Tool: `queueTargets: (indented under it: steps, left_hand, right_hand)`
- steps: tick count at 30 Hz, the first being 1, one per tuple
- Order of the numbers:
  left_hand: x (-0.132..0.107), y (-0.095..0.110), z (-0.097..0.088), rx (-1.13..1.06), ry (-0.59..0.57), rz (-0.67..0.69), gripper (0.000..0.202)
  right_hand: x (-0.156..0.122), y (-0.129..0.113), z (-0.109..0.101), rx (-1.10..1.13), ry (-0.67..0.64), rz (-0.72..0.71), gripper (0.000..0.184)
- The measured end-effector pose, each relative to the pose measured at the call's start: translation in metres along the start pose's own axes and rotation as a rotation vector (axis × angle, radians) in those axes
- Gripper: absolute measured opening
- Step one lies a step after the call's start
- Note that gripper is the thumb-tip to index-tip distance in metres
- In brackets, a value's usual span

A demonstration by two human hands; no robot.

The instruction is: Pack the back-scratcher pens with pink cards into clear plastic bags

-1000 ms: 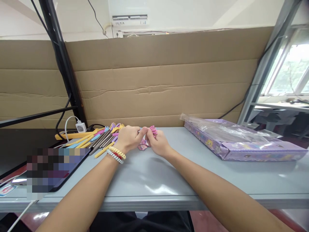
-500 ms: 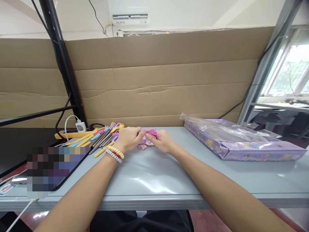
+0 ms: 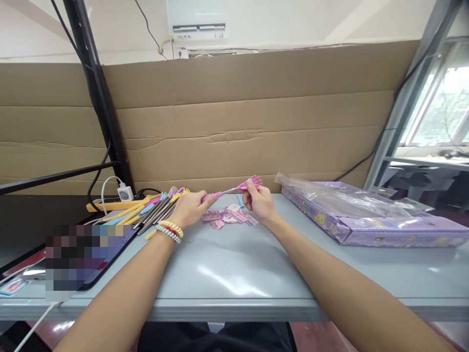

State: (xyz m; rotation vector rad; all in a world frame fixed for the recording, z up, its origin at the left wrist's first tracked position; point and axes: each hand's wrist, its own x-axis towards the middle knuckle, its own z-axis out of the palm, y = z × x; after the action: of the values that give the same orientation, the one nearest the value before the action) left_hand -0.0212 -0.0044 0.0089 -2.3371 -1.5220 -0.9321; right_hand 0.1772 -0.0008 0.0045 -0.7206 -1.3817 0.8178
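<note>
A pink telescopic back scratcher (image 3: 229, 190) with a metal rod is stretched between my two hands above the table. My left hand (image 3: 188, 209) is closed around its pink handle. At the other end, my right hand (image 3: 258, 202) pinches the scratcher just below its hand-shaped pink head. Several small pink printed cards (image 3: 229, 215) lie spread on the table beneath. A light blue piece (image 3: 241, 200), partly hidden, is behind the cards. Beside my left wrist is a pile of back scratchers (image 3: 152, 214) with yellow, blue and purple parts and metal rods.
On the right lies a shallow purple patterned box (image 3: 395, 238) with clear plastic film (image 3: 348, 200) over it. A dark flat device (image 3: 95, 276), partly blurred out, is at the left. Behind it are a white charger (image 3: 125, 192) and cables. A cardboard panel (image 3: 238, 112) closes the back.
My hands have moved apart, right hand rightward and up, and the back scratcher between them is now extended, its metal rod showing. More of the pink cards are uncovered.
</note>
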Motion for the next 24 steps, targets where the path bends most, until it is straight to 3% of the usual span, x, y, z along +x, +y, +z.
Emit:
queueTargets:
  steps: [3, 6, 8, 12, 14, 19, 24]
  left_hand:
    - [-0.001, 0.002, 0.003, -0.051, -0.024, 0.028, 0.048]
    - [-0.002, 0.013, 0.005, -0.135, -0.099, 0.145, 0.046]
    - [-0.002, 0.018, 0.005, -0.186, -0.149, 0.211, 0.044]
    - [0.001, 0.005, 0.005, -0.134, -0.04, 0.113, 0.043]
    - [0.004, -0.008, 0.005, -0.084, -0.04, 0.047, 0.04]
    - [0.003, -0.027, 0.013, 0.042, -0.309, 0.005, 0.026]
    - [0.001, -0.021, 0.018, 0.078, -0.406, 0.042, 0.034]
  right_hand:
    - [-0.003, 0.0, -0.002, -0.03, -0.148, 0.053, 0.04]
    - [-0.01, 0.003, 0.002, -0.08, -0.384, 0.088, 0.038]
    - [-0.012, 0.006, 0.006, -0.08, -0.454, 0.119, 0.04]
    - [-0.008, 0.01, 0.005, 0.008, -0.369, 0.184, 0.044]
    - [-0.003, 0.012, 0.001, 0.03, -0.294, 0.206, 0.045]
    - [0.002, 0.018, -0.007, -0.046, -0.195, 0.206, 0.049]
    - [0.001, 0.021, -0.008, -0.129, -0.15, 0.167, 0.05]
